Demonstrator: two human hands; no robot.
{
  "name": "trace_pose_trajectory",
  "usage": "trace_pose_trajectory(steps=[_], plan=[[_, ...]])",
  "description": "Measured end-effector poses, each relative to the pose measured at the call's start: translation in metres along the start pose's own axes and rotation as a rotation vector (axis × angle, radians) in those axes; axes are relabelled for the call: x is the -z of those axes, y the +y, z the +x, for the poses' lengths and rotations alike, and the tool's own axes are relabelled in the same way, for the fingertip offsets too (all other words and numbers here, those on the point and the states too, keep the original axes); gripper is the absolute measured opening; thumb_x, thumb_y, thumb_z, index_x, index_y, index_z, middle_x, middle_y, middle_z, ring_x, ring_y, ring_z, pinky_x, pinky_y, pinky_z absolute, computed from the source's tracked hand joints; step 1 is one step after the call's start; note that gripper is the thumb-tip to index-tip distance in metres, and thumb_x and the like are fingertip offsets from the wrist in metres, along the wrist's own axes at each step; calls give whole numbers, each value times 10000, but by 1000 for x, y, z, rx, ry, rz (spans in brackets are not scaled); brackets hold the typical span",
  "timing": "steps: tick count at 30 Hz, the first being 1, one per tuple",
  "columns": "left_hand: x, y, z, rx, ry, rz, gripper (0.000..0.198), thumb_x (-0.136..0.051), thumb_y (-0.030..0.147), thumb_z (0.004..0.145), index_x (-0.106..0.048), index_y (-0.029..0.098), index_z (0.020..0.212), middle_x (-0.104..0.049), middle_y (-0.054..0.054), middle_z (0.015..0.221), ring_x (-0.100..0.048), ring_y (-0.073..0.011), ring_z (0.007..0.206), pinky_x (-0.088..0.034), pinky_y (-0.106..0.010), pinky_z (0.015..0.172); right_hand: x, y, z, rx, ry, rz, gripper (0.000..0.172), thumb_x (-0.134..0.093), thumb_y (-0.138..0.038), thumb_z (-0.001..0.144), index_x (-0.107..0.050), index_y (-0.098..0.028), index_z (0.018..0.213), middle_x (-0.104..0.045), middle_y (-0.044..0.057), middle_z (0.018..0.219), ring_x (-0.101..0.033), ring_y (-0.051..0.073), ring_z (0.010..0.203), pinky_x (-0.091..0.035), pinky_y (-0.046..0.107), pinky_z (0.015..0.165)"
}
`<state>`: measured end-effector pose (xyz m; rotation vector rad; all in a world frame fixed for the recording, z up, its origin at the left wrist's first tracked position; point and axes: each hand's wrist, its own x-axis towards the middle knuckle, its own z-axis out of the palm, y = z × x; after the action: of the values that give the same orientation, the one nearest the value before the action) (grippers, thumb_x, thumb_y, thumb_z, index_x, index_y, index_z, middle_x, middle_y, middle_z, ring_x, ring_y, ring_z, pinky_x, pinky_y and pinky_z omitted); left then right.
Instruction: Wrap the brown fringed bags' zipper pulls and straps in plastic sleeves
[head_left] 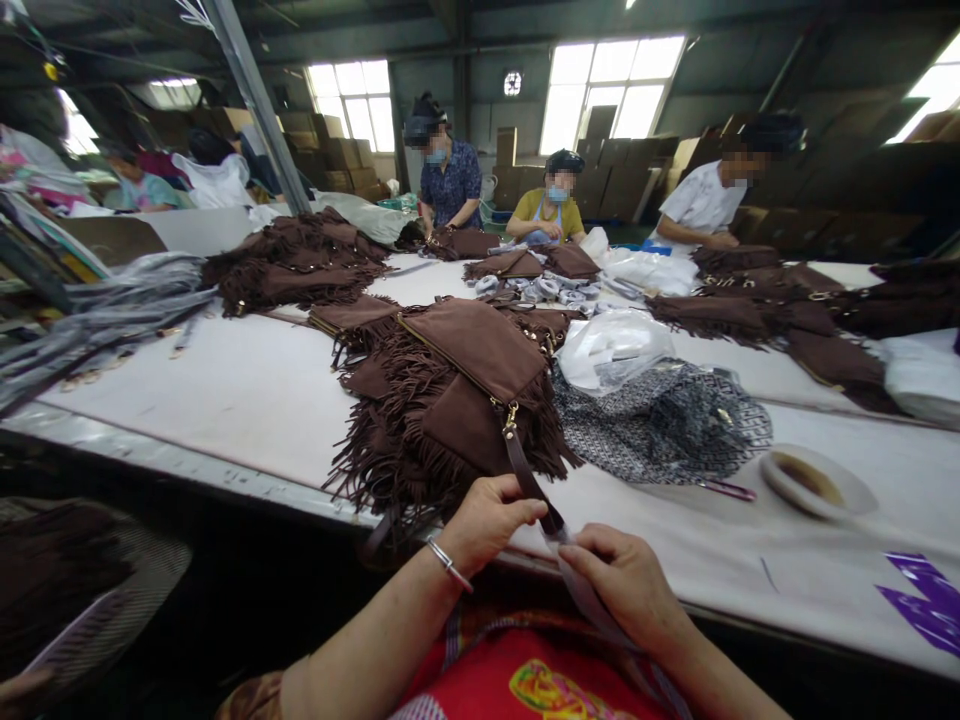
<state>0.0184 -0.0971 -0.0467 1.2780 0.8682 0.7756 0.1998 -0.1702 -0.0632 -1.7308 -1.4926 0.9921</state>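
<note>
A brown suede fringed bag (457, 390) lies on the white table (225, 390) right in front of me. Its brown strap (525, 475) runs from a gold clasp down toward my hands. My left hand (487, 520), with a silver bracelet on the wrist, pinches the strap. My right hand (626, 580) grips the strap's lower end, where a clear plastic wrap (581, 590) covers it. Both hands sit at the table's near edge.
A patterned dust bag (664, 425) and clear plastic bags (611, 345) lie to the right, with a tape roll (814, 480) beyond. Piles of brown fringed bags (296, 260) cover the table. Three people (551, 205) work at the far side. Cardboard boxes (337, 150) stand behind.
</note>
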Motion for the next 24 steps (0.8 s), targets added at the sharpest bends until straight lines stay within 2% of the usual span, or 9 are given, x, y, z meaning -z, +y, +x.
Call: trace_pose_trajectory(steps=[2,4,6,10,13,16,20,22,24], plan=[[-2,1,0,16,0,0,188,-676,233,718,-749,122,851,-666,-27,733,-496,-120,646,-390,-244,645,0,2,1,-14,0,33,216,-619,-368,758,-696,-186,670,-674,14,670,-613,204,699,-432,276,663],[-3,0,1,51,15,-7,198,-690,248,707,-755,128,850,-672,-21,717,-503,-118,633,-395,-243,651,-2,4,2,-20,-23,102,190,-620,-345,760,-724,-193,805,-718,23,777,-636,219,780,-451,283,720],[-6,-4,2,81,28,-42,222,-704,256,690,-760,133,867,-690,-24,732,-534,-129,650,-415,-254,681,-4,6,4,-1,-56,162,230,-613,-336,772,-723,-198,920,-734,33,882,-643,228,857,-458,293,781],[-16,-18,2,101,41,-96,227,-713,260,677,-755,127,856,-714,-42,797,-584,-160,714,-442,-274,716,-9,4,9,87,-33,155,233,-587,-358,802,-718,-190,895,-721,41,864,-631,219,838,-459,294,775],[-18,-24,2,147,48,-114,223,-734,305,681,-736,120,806,-696,-44,777,-577,-144,685,-439,-256,674,-8,-1,11,107,-22,130,244,-569,-370,815,-719,-182,853,-705,37,804,-619,207,785,-452,280,729],[-10,-15,8,231,19,-261,304,-730,400,714,-710,139,870,-692,-54,841,-596,-133,711,-442,-231,647,-1,-5,10,99,-64,138,259,-555,-377,825,-706,-168,793,-672,26,747,-589,188,744,-432,260,693],[6,11,37,341,8,-606,407,-608,538,799,-653,148,906,-701,-103,937,-656,-172,804,-498,-284,721,12,-5,4,39,-133,199,324,-549,-426,830,-635,-151,681,-542,-11,628,-480,139,634,-369,233,591],[9,22,56,358,73,-677,420,-562,549,828,-627,137,872,-702,-127,944,-675,-207,831,-519,-330,746,17,-3,0,11,-165,248,347,-552,-454,829,-613,-148,677,-494,-20,616,-433,126,616,-338,228,565],[6,30,72,339,171,-687,386,-548,512,852,-606,130,848,-701,-133,956,-686,-220,827,-530,-331,707,20,-1,-4,-1,-195,296,357,-561,-472,823,-602,-148,679,-476,-21,618,-413,121,611,-323,227,554]])
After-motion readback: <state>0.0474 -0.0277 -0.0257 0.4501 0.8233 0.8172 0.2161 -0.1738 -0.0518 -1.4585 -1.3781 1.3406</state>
